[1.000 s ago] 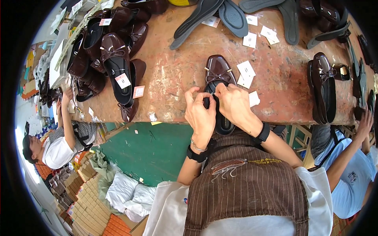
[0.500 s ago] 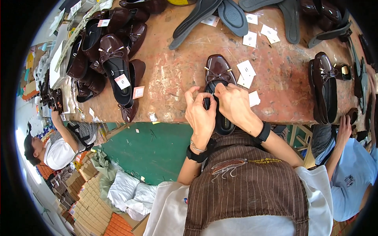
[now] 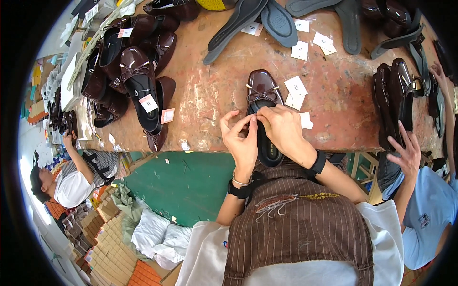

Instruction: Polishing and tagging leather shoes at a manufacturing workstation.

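A glossy dark-brown loafer (image 3: 261,79) with a thin bow lies on the bench in front of me, toe pointing away and its heel near the bench edge. Over its opening, both my hands meet at the fingertips. My left hand (image 3: 241,143) pinches thumb and forefinger together at the shoe's left side. My right hand (image 3: 285,128) is also closed in a pinch, just beside the left fingertips, and covers part of the dark insole (image 3: 271,150). Whatever the two pinches hold is too small or hidden to make out.
White tags (image 3: 296,86) lie right of the loafer. A heap of similar shoes (image 3: 136,64) stands at left, and grey insoles (image 3: 279,26) lie at the back. At right, a co-worker's hand (image 3: 408,150) is at a pair of loafers (image 3: 400,81). Another person (image 3: 71,183) works far left.
My hands stay over the loafer, their pinched fingertips shifted slightly. At right, the co-worker's hand has come up to the loafer pair, which now sits with both shoes side by side.
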`<state>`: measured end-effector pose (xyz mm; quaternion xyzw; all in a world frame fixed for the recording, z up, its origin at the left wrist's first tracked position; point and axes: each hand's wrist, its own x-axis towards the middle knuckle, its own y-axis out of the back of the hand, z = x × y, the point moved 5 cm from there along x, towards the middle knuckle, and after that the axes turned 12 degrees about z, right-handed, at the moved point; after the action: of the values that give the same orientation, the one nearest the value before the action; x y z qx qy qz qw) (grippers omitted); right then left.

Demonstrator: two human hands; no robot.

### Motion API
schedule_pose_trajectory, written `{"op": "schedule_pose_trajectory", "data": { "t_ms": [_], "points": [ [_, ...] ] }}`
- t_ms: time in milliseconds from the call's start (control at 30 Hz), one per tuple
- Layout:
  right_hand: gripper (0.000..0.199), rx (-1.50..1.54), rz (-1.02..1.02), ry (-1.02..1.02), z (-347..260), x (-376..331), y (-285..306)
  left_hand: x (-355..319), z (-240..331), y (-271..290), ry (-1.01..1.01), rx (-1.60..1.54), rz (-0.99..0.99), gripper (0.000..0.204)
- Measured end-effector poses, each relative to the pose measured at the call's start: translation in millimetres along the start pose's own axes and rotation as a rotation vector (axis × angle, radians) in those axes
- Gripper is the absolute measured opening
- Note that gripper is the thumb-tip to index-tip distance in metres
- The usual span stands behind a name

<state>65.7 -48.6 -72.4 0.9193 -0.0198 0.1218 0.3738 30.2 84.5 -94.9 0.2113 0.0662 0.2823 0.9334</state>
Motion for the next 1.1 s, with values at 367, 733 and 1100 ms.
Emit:
{"op": "schedule_pose_trajectory", "data": {
  "t_ms": [367, 733, 1100],
  "points": [
    [0.019, 0.555, -0.431, -0.570, 27.2, 6.1, 47.4, 9.0, 27.2, 0.2, -0.155, -0.145, -0.064, 0.006],
    [0.010, 0.853, -0.600, -0.599, 23.2, 12.1, 32.2, 10.9, 0.1, -6.8, 0.381, -0.466, -0.329, 0.014],
    [0.013, 0.485, -0.272, -0.285, 10.9, 14.3, 17.2, 10.2, 5.5, 0.1, 0.421, -0.615, -0.452, 0.030]
  ]
}}
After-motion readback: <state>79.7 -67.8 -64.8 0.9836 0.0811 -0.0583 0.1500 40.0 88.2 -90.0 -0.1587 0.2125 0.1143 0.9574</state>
